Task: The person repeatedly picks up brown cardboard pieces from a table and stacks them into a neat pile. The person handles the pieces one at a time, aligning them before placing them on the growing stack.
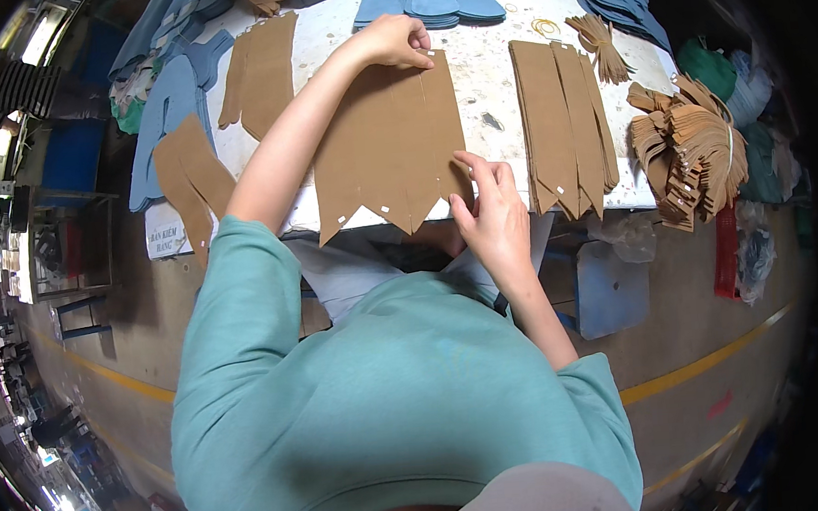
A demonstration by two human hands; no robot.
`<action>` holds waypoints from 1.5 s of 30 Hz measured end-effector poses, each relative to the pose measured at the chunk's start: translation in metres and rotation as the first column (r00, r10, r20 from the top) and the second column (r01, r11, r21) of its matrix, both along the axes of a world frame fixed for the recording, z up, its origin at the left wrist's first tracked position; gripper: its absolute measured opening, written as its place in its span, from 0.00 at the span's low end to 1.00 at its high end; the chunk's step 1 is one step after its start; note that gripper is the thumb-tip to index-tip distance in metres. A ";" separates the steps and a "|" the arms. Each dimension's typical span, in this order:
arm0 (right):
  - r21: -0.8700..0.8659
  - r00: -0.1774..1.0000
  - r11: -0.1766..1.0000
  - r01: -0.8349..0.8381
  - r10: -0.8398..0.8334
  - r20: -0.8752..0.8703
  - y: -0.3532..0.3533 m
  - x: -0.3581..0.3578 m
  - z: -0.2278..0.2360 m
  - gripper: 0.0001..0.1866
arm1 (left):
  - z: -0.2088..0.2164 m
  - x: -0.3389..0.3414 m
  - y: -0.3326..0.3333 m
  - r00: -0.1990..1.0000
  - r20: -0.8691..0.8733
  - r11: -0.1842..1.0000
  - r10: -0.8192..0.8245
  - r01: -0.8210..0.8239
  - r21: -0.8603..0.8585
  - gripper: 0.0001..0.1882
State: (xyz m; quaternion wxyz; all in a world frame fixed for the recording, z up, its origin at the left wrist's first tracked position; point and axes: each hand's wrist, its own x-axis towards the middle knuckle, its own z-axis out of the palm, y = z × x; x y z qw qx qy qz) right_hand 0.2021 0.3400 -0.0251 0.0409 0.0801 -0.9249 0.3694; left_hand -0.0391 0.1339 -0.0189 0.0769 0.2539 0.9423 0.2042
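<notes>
Head view shows the brown panels (377, 148) lying flat on the white table (487, 81), in front of the person's body, their pointed lower ends reaching over the near edge. The left hand (402, 43) is at the far edge, with fingers curled near the top right corner; I cannot tell if they pinch the material or only rest on it. The right hand (493, 201) is at the lower right side of the panels, thumb and index finger spread apart with a gap between; whether the fingertips press the material, I cannot say. In my judgement, the step in hand is to handle the right-side piece by its two ends, and it is good to keep both ends under equal, light tension, so the long edge stays straight. The fingers should take only the layer which is wanted, because thin layers may cling together. It is also better not to rub the small white stickers (385, 208), as they could come off. The overhanging points may fold if the forearm or the body pushes them. The brown stack (542, 115) on the right stands apart, and sideways movement should not disturb it.
</notes>
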 end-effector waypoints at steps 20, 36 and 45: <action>-0.378 0.980 0.924 -0.058 0.124 0.154 -0.013 -0.007 -0.006 0.22 | 0.006 0.001 -0.049 0.947 0.322 0.951 0.000 -0.099 0.291 0.12; -0.028 0.961 0.997 -0.065 0.071 0.268 -0.021 -0.026 0.003 0.17 | 0.013 0.008 -0.033 0.966 0.255 0.986 -0.031 -0.013 0.168 0.13; -0.577 0.985 0.799 0.172 -0.156 0.076 0.028 -0.009 0.023 0.15 | 0.037 -0.027 0.028 0.970 0.177 0.837 -0.166 0.044 0.546 0.14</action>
